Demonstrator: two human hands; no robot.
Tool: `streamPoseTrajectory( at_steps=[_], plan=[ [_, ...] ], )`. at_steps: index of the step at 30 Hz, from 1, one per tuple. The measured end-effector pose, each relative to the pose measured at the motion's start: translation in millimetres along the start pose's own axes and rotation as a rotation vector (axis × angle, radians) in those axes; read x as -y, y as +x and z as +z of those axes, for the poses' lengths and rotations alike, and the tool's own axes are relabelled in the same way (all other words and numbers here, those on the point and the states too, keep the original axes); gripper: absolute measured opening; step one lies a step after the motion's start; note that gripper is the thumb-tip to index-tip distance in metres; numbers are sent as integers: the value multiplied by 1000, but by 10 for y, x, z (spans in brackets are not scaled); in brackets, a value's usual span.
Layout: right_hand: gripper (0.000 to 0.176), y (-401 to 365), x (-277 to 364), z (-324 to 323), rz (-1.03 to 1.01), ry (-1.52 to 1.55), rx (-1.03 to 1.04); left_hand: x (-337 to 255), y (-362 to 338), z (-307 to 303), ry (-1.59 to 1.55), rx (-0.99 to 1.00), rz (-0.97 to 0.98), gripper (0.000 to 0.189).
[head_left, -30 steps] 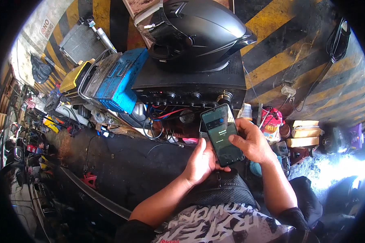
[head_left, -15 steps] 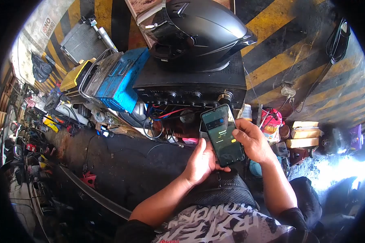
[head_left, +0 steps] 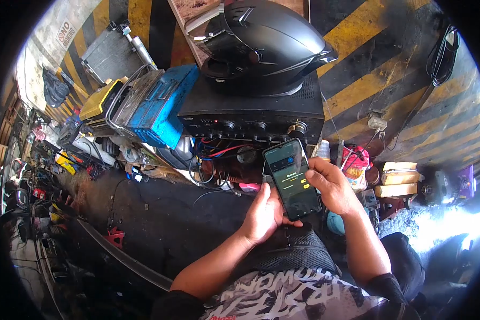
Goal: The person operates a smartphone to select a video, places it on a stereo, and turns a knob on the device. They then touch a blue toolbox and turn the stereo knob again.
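Note:
A dark smartphone (head_left: 291,180) with a lit screen is held upright in front of me. My left hand (head_left: 263,213) grips its lower left edge from below. My right hand (head_left: 333,188) holds its right side, with the thumb resting on the screen near a yellow button. Just behind the phone stands a black amplifier (head_left: 256,109) with knobs and a small red light, red and blue wires hanging under it. A black motorcycle helmet (head_left: 261,45) sits on top of the amplifier.
A blue metal toolbox (head_left: 157,106) and a yellow case (head_left: 97,101) lie left of the amplifier. Small boxes (head_left: 399,180) and a red bag (head_left: 356,160) sit at the right. A black-and-yellow striped wall (head_left: 389,69) rises behind. The dark floor (head_left: 160,213) spreads left, cluttered at its far edge.
The phone screen has changed: a yellow button now shows near my right thumb, which has shifted slightly on the screen. Both hands keep their grip.

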State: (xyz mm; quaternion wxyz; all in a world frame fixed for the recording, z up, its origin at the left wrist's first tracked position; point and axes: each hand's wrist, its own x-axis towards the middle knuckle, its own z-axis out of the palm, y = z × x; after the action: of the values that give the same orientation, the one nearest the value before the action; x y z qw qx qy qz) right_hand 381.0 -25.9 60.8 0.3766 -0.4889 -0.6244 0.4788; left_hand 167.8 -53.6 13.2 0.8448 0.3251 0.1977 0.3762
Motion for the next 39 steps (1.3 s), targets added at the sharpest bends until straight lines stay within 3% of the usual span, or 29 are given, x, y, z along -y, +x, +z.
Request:
streamPoseTrajectory(
  at_steps=[10,27,31,39],
  plan=[
    [39,-36,226,224,-13,-23,-65,-230,-123,-56,58,47,0,91],
    [40,-47,628,1383,10,89,-161,-838,-867,-668,46,146,-61,87],
    [41,-71,640,1579,13,97,-185,-907,-994,-756,75,135,-78,93],
    [42,-116,682,1779,20,92,-209,-951,-1129,-906,30,216,-77,86]
  ],
)
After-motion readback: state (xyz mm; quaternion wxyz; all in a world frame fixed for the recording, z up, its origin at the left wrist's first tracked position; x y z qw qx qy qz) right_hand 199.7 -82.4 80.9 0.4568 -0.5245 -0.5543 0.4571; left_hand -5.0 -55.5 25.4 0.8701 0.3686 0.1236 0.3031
